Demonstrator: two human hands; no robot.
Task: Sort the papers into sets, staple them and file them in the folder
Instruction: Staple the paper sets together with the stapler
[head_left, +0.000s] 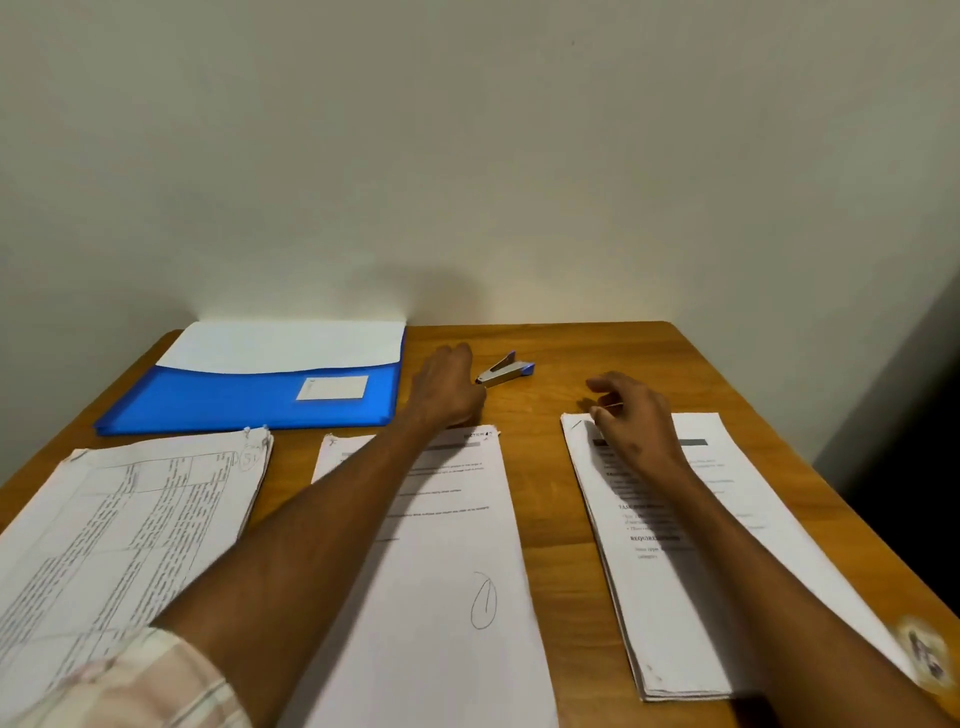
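L hand (449, 387) touching stapler (505, 370) — R hand (631, 415) on rt stack (727, 571).

a wooden table (597, 353) with a warm brown grain stood pushed against a plain, pale greenish-white wall (467, 156), where soft shadow pooled just above the far edge, while a dark strip of floor (914, 467) showed at the right.

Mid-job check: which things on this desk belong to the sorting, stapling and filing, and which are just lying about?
Part of the job:
- blue folder
- stapler, beside the left hand
- left paper stack
- middle paper stack
- right paper stack, under the right hand

Just lying about:
- nothing else on the wooden table
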